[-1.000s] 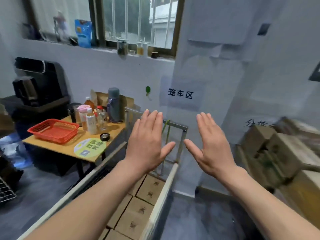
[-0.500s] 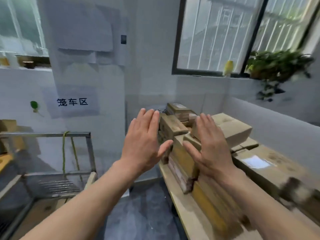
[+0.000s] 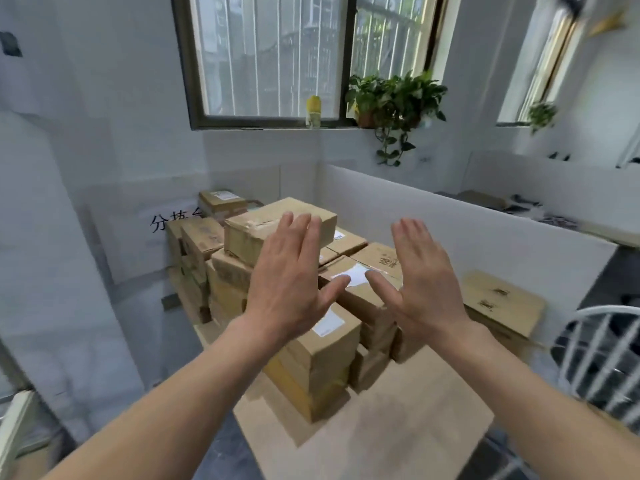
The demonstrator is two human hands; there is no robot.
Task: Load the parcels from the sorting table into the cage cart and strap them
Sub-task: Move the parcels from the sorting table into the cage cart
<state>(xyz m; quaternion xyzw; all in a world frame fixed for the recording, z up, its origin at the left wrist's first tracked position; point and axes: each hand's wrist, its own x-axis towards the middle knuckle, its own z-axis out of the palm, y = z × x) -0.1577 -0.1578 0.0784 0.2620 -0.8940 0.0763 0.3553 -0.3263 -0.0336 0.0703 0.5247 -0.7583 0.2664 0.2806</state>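
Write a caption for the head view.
Open left hand and open right hand reach, holding nothing, toward stacked brown cardboard parcels on the pale wooden sorting table.

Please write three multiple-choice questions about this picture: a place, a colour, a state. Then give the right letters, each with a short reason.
1. Where does the large potted plant stand? A. on the window sill B. on the sorting table C. on the floor
2. What colour is the small container left of it? A. red B. yellow C. blue
3. How are the left hand and right hand? A. both grip a parcel B. only the left grips one C. both open, empty

1 A: its pot sits on the sill. 2 B: it is plainly yellow. 3 C: the fingers are straight, clasping none of the parcels.
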